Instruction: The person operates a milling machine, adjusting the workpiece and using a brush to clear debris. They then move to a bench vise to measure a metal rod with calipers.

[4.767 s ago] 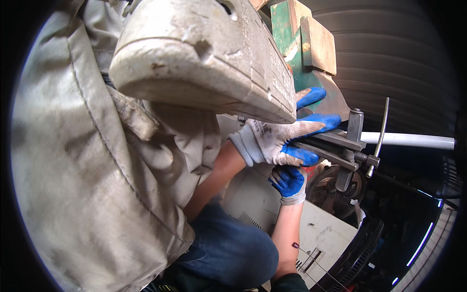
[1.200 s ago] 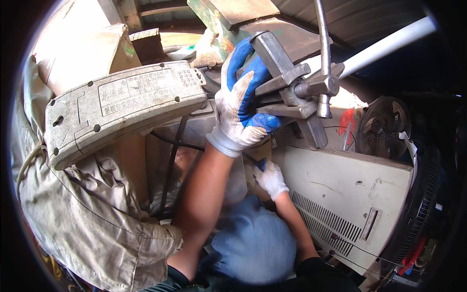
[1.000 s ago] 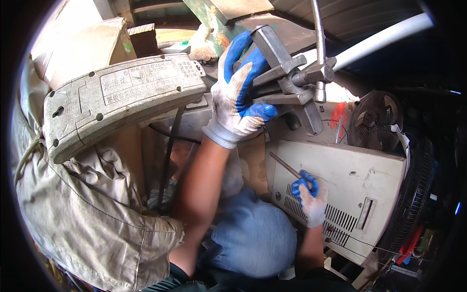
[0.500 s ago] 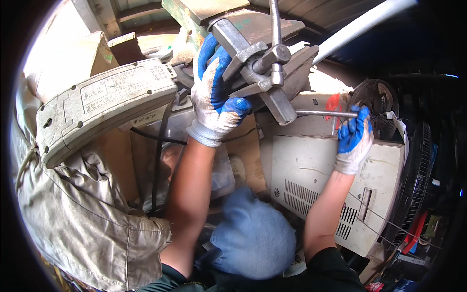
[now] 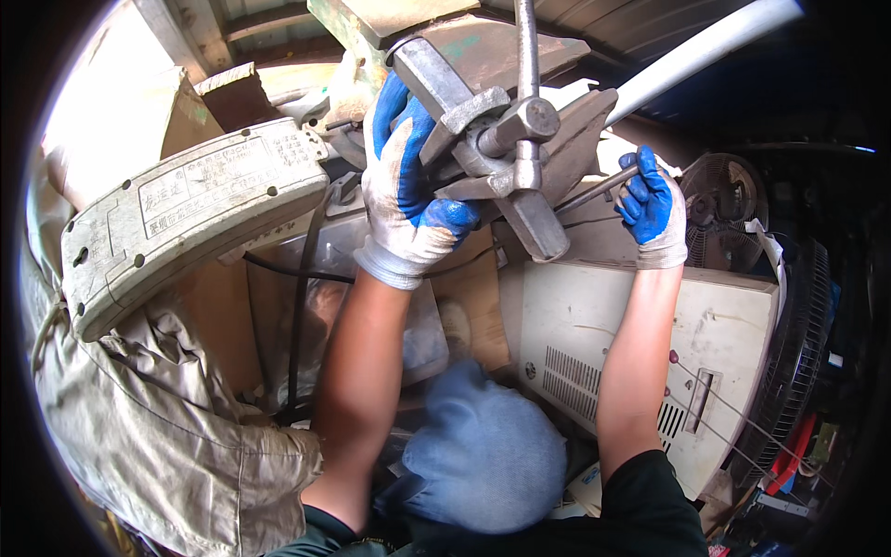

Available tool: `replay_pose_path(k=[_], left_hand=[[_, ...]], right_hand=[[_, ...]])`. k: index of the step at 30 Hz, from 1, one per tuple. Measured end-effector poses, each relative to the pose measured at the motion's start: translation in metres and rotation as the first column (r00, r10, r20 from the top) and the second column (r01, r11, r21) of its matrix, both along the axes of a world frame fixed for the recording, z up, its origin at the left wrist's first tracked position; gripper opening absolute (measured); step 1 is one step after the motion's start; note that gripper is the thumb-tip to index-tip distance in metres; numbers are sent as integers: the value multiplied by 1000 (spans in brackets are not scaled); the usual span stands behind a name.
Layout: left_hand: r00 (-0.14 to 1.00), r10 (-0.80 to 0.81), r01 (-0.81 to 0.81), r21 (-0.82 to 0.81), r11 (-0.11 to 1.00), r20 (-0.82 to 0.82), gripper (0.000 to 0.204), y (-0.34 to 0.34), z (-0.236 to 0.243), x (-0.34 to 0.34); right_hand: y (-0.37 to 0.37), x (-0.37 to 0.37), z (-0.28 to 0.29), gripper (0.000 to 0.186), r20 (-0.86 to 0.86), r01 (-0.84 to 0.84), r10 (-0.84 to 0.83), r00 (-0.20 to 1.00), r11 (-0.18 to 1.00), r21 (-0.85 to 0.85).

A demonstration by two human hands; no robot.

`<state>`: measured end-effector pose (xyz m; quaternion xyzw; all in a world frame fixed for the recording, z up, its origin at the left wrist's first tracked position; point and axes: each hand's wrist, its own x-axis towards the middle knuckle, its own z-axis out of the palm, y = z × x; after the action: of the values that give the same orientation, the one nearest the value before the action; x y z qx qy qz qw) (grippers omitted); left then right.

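- Gripping the grey metal clamp-like fixture point(image 5: 483, 139) overhead, the left hand point(image 5: 404, 200), fingers wrapped tight, steadied it.
- The right hand point(image 5: 652, 206) pinched a thin metal rod point(image 5: 594, 190) beside that fixture.
- Likely mid-adjustment; next called for guiding the rod carefully.

The metal clamp point(image 5: 501, 158) sits at the top centre, between the two hands. The left hand point(image 5: 404, 190) is on its left side, the right hand point(image 5: 652, 206) with a thin rod point(image 5: 594, 190) on its right. Below them stands a ribbed appliance casing point(image 5: 640, 343), with fans point(image 5: 724, 213) to its right.
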<state>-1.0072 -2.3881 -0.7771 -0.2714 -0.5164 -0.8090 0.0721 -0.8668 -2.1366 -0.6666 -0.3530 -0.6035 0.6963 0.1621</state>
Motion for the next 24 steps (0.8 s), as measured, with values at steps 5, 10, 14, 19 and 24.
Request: replay_pose_path(k=[5,10,14,19,24], left_hand=[[1000,17,-17,-48,999,0,77,-1,-4,-1],[998,-9,12,-48,999,69,82,-3,-1,2],[996,-15,18,-31,999,92,81,-4,-4,4],[979,-33,28,26,999,199,77,1,-2,6],[990,-44,53,-65,996,135,75,-3,16,4]], right_hand=[[5,-7,-36,31,221,65,-85,971,993,95],[-14,-12,-43,32,185,-62,-192,964,513,856],[-14,8,-54,44,310,-310,-9,951,28,950],[-24,7,-78,64,419,-418,-34,907,29,908],[-31,-7,-90,63,476,-461,-9,879,233,856]])
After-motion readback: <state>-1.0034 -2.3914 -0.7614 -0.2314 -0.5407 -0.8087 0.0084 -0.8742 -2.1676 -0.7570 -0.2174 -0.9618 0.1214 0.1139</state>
